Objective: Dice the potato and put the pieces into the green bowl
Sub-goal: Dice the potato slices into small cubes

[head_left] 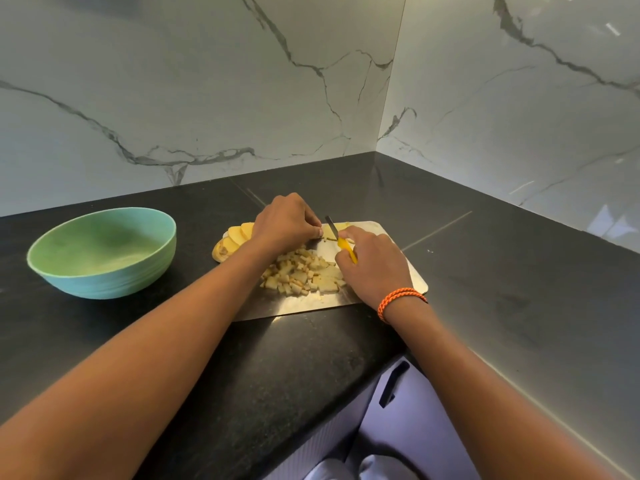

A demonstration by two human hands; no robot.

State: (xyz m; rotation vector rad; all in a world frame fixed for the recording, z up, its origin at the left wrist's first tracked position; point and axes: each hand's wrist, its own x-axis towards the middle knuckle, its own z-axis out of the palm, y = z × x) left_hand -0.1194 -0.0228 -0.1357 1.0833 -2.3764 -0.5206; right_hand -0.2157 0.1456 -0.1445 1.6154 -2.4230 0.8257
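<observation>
Under our two hands a potato is partly cut up on a shiny metal cutting board (391, 271). Our left hand (285, 221) has its fingers curled, the fingertips pinching a pale yellow potato slice (330, 232) flat against the board. Our right hand (372, 268) is wrapped around the yellow handle of a small knife (341, 239), whose short grey blade points away from us and stands just beside the left fingertips, on or at the slice. Behind the left hand, on its outer side, a fan of potato slices (233, 239) leans together, tan skin showing on the end piece, which rests off the board's left edge. Between our wrists lies a heap of diced pieces (303, 273), small pale cubes with brownish sides.

We cannot tell whether the blade has gone into the slice, since our fingers cover the cutting line. Much of the slice is hidden by both hands, and the handle's end is lost in the right palm. An orange cord bracelet (400, 297) circles the right wrist.

Well to the left of the left hand a green bowl (102, 252) sits on the black counter (173, 323), with nothing in it that we can see. Bare counter lies between bowl and board. Marble walls (207, 81) meet in a corner beyond the hands, and the counter's near edge runs below the right forearm.
</observation>
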